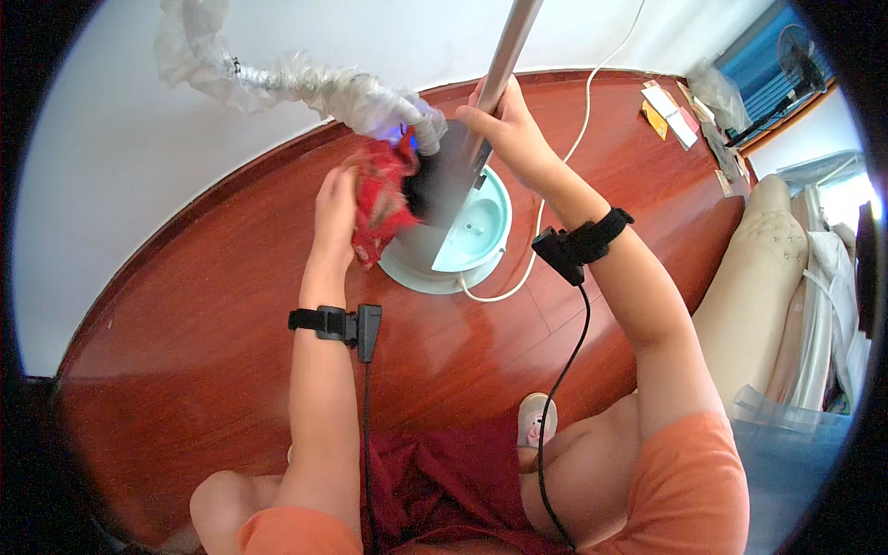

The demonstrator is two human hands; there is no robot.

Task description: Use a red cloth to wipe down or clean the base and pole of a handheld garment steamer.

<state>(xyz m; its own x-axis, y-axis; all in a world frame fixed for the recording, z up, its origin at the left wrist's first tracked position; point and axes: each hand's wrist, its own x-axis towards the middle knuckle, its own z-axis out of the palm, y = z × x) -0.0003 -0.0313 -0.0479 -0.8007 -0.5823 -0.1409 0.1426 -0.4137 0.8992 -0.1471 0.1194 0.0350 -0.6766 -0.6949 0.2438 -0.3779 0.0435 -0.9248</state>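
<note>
My left hand is closed on a red patterned cloth, its fingers partly hidden behind the fabric. The cloth is blurred and lies against a grey and black upright part of what looks like a garment steamer. My right hand wraps round the steamer's silver metal pole, which leans up and to the right. Below both hands, the round pale-teal base rests on the floor. A hose in crinkled clear plastic runs from the upper left to the steamer, where a blue-violet glow shows.
A white cord curves from the base across the red-brown wooden floor toward the white wall. A cream padded piece of furniture stands at right. Papers and a black fan are at the far right. Black cables hang from both wrist straps.
</note>
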